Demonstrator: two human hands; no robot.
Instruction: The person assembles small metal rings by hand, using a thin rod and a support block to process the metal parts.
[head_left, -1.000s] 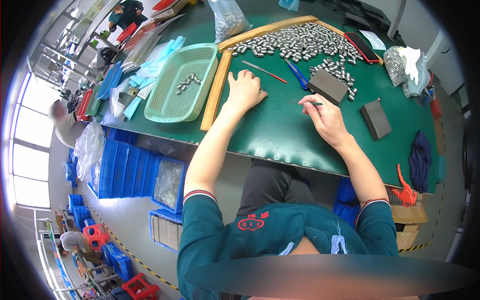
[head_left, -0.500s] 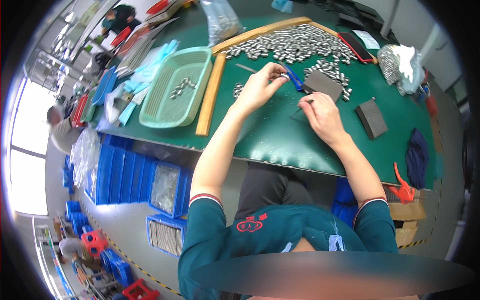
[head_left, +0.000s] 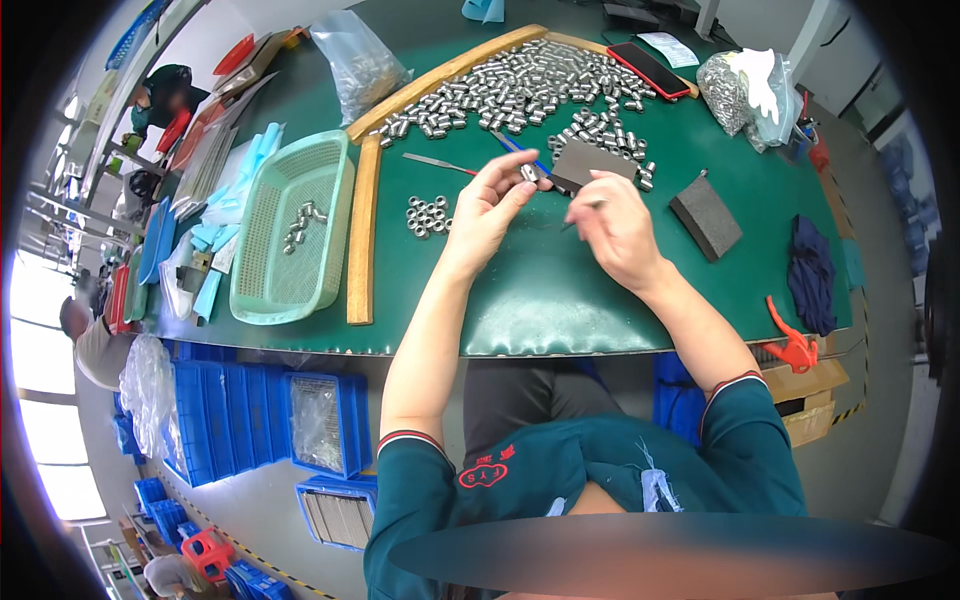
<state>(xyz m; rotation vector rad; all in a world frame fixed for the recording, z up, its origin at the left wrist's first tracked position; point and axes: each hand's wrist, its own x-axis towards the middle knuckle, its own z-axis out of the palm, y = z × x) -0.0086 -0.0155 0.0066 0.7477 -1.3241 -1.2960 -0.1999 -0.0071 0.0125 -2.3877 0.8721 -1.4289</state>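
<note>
My left hand (head_left: 482,218) pinches a small shiny metal sleeve (head_left: 528,173) between thumb and fingertips above the green tabletop. To its right my right hand (head_left: 622,236) is closed around a thin rod-like tool (head_left: 597,204), smeared by motion and mostly hidden by the fingers. The two hands are apart. Behind them lie a grey-brown block (head_left: 592,166) and a blue-handled tool (head_left: 512,146), the latter partly hidden by my left hand. A small group of metal sleeves (head_left: 428,216) stands left of my left hand, near a slim file (head_left: 440,163).
Wooden strips (head_left: 361,240) border a large heap of metal sleeves (head_left: 500,85). A green basket (head_left: 243,262) at left contains several sleeves. A dark block (head_left: 707,217), a red-edged phone (head_left: 650,72), bags of parts (head_left: 358,65) and a navy cloth (head_left: 812,275) lie around.
The view has shifted, so the table things sit further left and the basket appears nearer. Both hands keep hold; my right hand has turned and moved closer to the left.
</note>
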